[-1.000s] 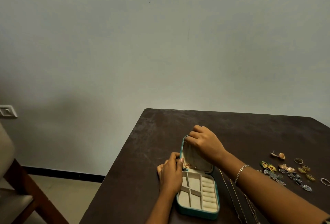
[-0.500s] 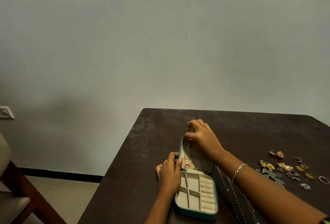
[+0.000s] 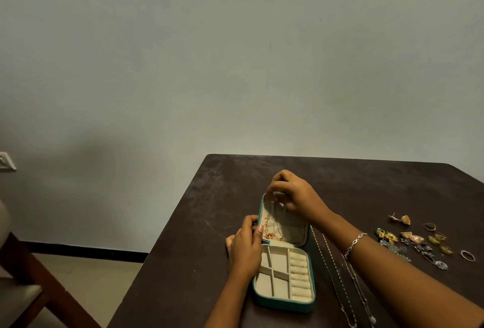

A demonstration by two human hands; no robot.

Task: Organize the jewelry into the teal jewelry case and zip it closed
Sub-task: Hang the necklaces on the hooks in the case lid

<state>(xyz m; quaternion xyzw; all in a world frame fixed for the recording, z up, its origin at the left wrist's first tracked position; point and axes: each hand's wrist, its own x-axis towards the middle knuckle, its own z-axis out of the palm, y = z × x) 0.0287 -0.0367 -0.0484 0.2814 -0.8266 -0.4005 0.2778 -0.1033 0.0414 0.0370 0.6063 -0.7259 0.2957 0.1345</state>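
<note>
In case lid: one necklace; left hand, right hand gripping.

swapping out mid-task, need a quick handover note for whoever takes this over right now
Hands: the left hand holds the case by its lid's left edge; the right hand pinches the lid's top edge.
Done: the case lies open on the table, with a gold necklace hanging inside the lid.
Left: the tray compartments look empty. The earrings and rings and the chains lie loose to the right. Pack them, then zip shut.
</note>
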